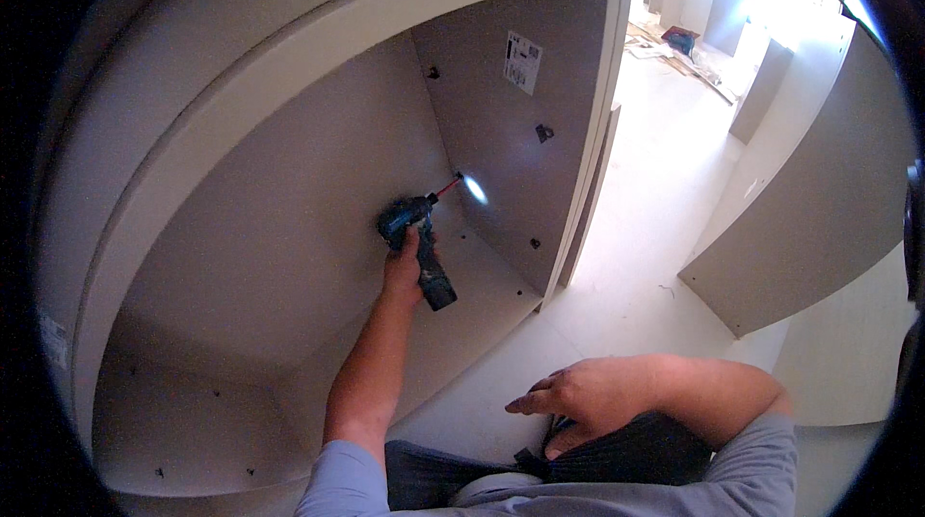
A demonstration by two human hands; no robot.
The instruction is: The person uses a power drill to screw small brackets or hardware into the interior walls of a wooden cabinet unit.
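My left hand [406,262] is wrapped around the grip of a dark teal cordless drill driver [405,218] inside a grey-brown cabinet. Its long red bit [447,188] reaches up and right to a small dark fitting at the inner corner by the right side panel [501,122]. Whether the bit touches the fitting, I cannot tell. The driver's lamp throws a bright spot [474,189] on that panel. My right hand [578,401] hangs over my dark-trousered lap, its fingers stretched leftward and the thumb apart, with nothing visible in it.
Small dark brackets [544,133] and a white label [522,62] are on the side panel. A curved-looking cabinet edge [318,21] arches overhead. Another cabinet panel [809,218] stands on the right across a pale floor [655,170]. Scattered boards [708,79] lie farther off.
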